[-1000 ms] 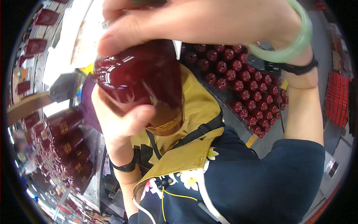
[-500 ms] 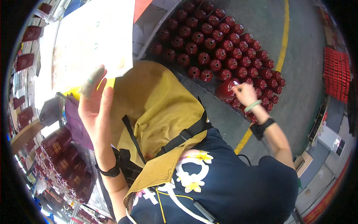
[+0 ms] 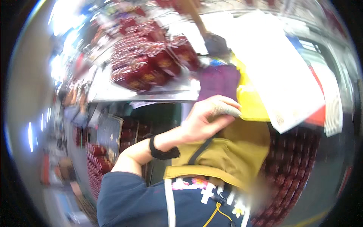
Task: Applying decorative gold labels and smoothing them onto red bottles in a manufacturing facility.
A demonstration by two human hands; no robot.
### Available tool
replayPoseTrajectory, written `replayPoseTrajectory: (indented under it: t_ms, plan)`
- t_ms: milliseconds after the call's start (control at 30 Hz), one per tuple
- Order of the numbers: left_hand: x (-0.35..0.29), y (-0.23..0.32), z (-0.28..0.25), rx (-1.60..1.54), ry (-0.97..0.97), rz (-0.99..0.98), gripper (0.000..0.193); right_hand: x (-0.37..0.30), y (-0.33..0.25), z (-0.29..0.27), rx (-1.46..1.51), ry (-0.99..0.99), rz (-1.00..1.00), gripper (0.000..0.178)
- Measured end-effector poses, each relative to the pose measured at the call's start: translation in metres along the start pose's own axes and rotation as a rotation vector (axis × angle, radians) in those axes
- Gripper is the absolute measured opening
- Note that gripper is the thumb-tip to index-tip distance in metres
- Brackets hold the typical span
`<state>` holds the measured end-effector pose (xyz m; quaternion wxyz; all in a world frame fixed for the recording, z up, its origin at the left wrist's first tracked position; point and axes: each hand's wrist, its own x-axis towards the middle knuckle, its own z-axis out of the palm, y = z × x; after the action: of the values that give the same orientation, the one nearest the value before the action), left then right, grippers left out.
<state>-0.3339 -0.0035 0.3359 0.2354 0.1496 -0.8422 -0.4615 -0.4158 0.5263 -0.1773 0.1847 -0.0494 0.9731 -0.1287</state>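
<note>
My left hand [image 3: 211,119] is raised in front of my mustard-yellow apron [image 3: 238,142]. Its fingers are loosely bent with the thumb apart, and a pale fabric cover sits on one finger. I see nothing held in it. The fingertips overlap the edge of a bright yellow sheet [image 3: 252,102], close to a purple cloth [image 3: 217,83]. Large white sheets [image 3: 274,70] lie over the yellow one. My right hand cannot be made out; only a pale blur shows at the apron's right side.
Glossy dark red packages [image 3: 159,62] are stacked on a white table [image 3: 106,89]. Rows of dark red rounded containers [image 3: 289,170] stand low on the right. A wooden-handled tool or bracket [image 3: 216,45] juts over the table. At left, other people are blurred.
My view has swung left toward the table. My left hand has turned from palm up to fingers bent by the yellow sheet. My right hand, earlier gripping a dark red container, has left view.
</note>
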Motion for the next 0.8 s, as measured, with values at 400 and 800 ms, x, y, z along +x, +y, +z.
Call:
replayPoseTrajectory:
  t_ms: [400, 800]
  plan:
    - [-0.180, -0.029, -0.337, 0.175, 1.546, 0.005, 0.030, 0.175, -0.157, -0.190, 0.185, 0.377, -0.406, 0.020]
    - [-0.183, -0.219, -0.582, -0.040, 1.256, -0.667, 0.097, 0.053, -0.279, -0.344, 0.285, 0.713, -0.155, 0.016]
